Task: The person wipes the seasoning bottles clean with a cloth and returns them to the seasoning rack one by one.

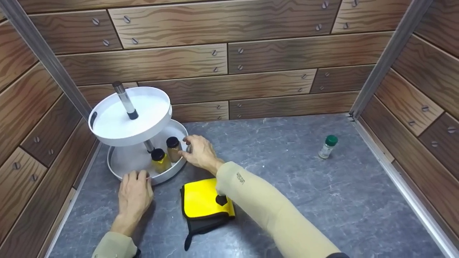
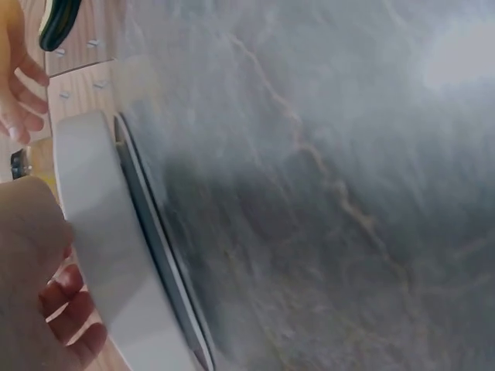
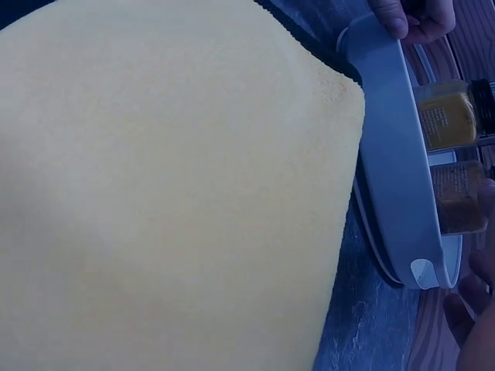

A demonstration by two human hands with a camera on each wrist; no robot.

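A white two-tier turntable tray (image 1: 123, 171) stands at the left, with a grey central post. On its lower tier are a jar of yellow spice (image 1: 161, 165) and a jar of brown spice (image 1: 173, 154), both upright with black lids. My left hand (image 1: 134, 193) holds the lower tier's front rim, its fingers over the edge; the left wrist view shows the fingers curled inside the rim (image 2: 93, 224). Beside the brown jar, my right hand (image 1: 200, 152) reaches over the right rim, fingers spread and thumb close to the jar. Whether the thumb touches the glass I cannot tell.
A folded yellow and dark grey cloth (image 1: 200, 197) lies in front of the tray, partly beneath my right sleeve. Far to the right stands a small green-capped spice jar (image 1: 327, 147). Wood-patterned walls (image 1: 251, 82) enclose the grey marbled table (image 1: 287, 186).
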